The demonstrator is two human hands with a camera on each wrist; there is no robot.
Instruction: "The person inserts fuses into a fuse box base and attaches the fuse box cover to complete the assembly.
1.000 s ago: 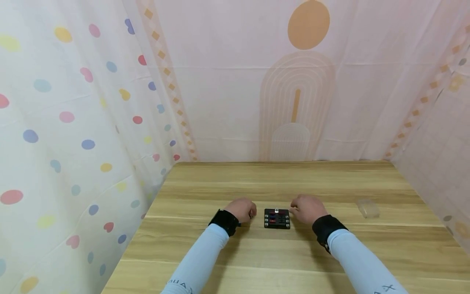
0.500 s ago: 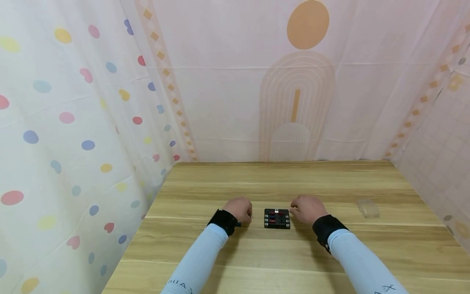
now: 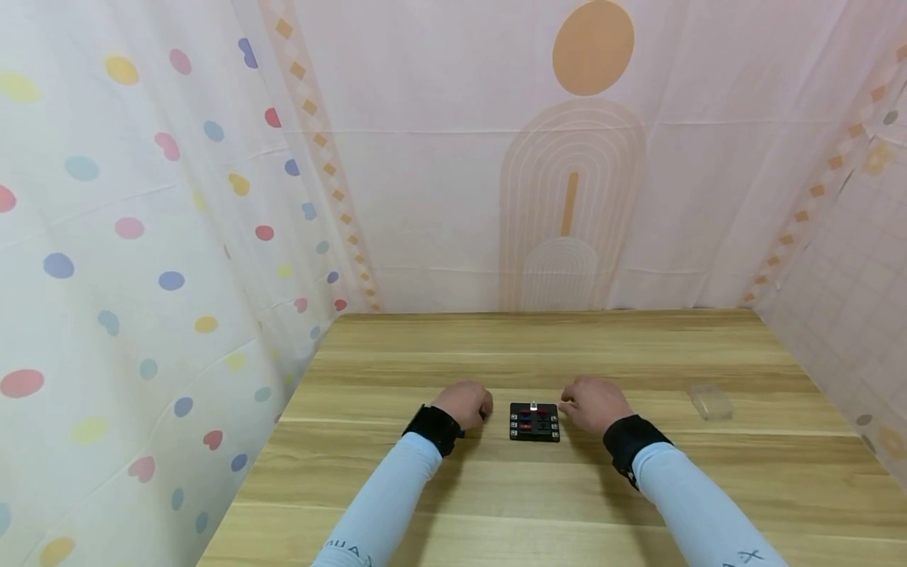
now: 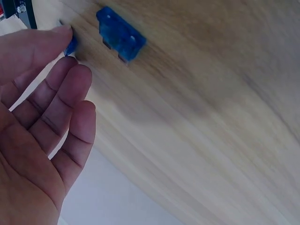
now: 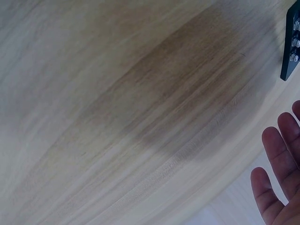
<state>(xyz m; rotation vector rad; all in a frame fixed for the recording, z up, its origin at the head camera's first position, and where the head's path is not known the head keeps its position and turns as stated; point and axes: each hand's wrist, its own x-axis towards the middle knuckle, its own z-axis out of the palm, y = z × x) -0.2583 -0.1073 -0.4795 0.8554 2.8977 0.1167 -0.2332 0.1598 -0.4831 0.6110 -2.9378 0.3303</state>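
A black fuse block (image 3: 534,422) with red fuses and metal screw terminals lies flat on the wooden table between the two hands. To its left, my left hand (image 3: 464,404) pinches a small blue blade fuse (image 4: 71,46) between thumb and index finger, mostly covered by the fingertips. Another blue blade fuse (image 4: 120,35) lies on the wood just beyond those fingertips, hidden from the head view. On the block's right side, my right hand (image 3: 594,403) stays with its fingers loosely bent and holds nothing visible. In the right wrist view, the block's edge (image 5: 289,47) appears beyond the fingers.
A clear plastic cover (image 3: 711,402) lies on the table (image 3: 694,488) to the right of the right hand. Patterned curtains (image 3: 439,197) hang behind the table and along both sides.
My left hand shifts slightly left, away from the fuse block, then comes back a little to the right. The right hand, the block and the clear cover stay in place.
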